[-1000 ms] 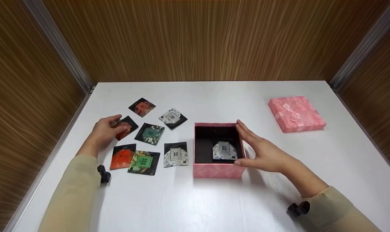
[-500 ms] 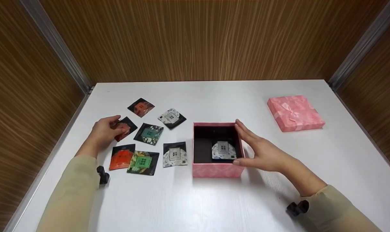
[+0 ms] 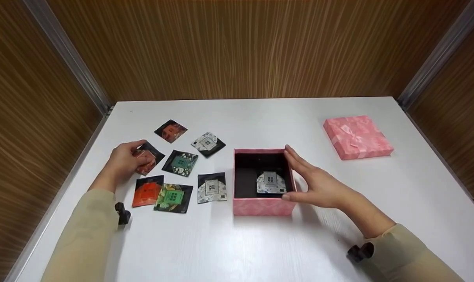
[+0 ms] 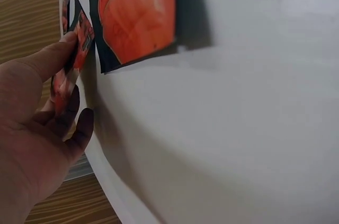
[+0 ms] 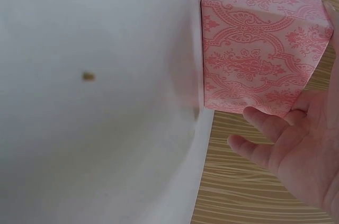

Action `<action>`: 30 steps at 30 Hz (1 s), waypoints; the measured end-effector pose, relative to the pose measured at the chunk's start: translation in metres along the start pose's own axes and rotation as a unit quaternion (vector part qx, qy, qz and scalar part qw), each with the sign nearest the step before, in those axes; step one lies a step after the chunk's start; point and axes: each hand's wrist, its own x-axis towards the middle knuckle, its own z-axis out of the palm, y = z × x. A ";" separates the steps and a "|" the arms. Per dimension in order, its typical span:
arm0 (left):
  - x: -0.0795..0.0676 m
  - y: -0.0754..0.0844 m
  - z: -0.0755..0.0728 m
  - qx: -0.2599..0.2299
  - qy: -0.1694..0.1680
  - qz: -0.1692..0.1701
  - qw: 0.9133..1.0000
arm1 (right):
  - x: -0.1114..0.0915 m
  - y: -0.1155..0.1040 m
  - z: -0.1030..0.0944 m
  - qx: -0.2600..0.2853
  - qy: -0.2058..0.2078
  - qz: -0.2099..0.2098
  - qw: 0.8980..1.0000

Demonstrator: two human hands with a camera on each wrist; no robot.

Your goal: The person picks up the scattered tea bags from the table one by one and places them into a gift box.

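My left hand (image 3: 123, 159) pinches a black-and-red flat sachet (image 3: 155, 151) between thumb and fingers at the left of the table. In the left wrist view that sachet (image 4: 83, 41) stands tilted, its edge raised. My right hand (image 3: 324, 187) holds the right side of an open pink box (image 3: 263, 207), thumb at the front corner and fingers at the back one. Inside the box, on the right, lies a white-and-black sachet (image 3: 271, 183). The right wrist view has the patterned pink box wall (image 5: 249, 60), with some fingers (image 5: 265, 123) off it.
Around the left hand lie an orange sachet (image 3: 148, 191), a green one (image 3: 173, 198), a teal one (image 3: 180, 163), a red one (image 3: 170, 131) and two white ones (image 3: 212, 188). A pink lid with a bow (image 3: 357, 137) rests at the back right of the white table (image 3: 205, 243).
The pinched sachet has shifted slightly toward me and tilted in my left hand. My right hand and the box have hardly moved.
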 end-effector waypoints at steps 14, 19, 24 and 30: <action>-0.005 0.006 -0.008 0.032 0.020 0.046 0.998 | 0.000 0.000 0.000 0.002 0.000 -0.001 1.000; -0.005 0.016 -0.013 0.047 0.055 0.070 0.995 | 0.000 -0.001 0.000 0.001 -0.003 0.001 1.000; -0.008 0.033 -0.014 0.023 0.099 0.075 0.992 | 0.000 -0.001 -0.001 0.000 -0.005 0.002 1.000; -0.012 0.061 -0.006 -0.019 0.156 0.093 0.983 | 0.001 -0.002 -0.001 -0.001 -0.006 0.002 1.000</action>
